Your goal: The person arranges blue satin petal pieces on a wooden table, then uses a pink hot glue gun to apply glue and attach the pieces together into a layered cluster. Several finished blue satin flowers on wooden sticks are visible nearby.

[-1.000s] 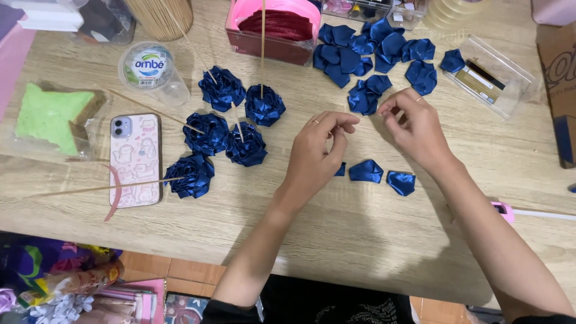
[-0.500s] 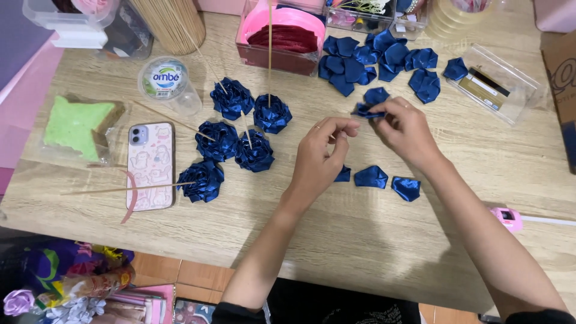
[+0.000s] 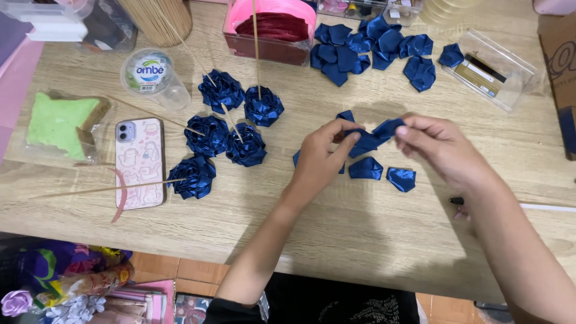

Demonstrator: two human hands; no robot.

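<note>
Head view of a wooden table (image 3: 360, 240). Both hands have come slightly lower and nearer the table edge than a second ago, and the folded blue ribbon piece (image 3: 373, 135) that was only pinched between them now shows stretched out. The left hand (image 3: 322, 157) closes thumb and fingers on its left end; the right hand (image 3: 437, 146) pinches the right end. The piece hangs just above two loose folded petals (image 3: 384, 174). This suggests folding is under way. Five finished ribbon roses on sticks (image 3: 227, 132) lie unmoved to the left, beside a phone (image 3: 139, 162).
</note>
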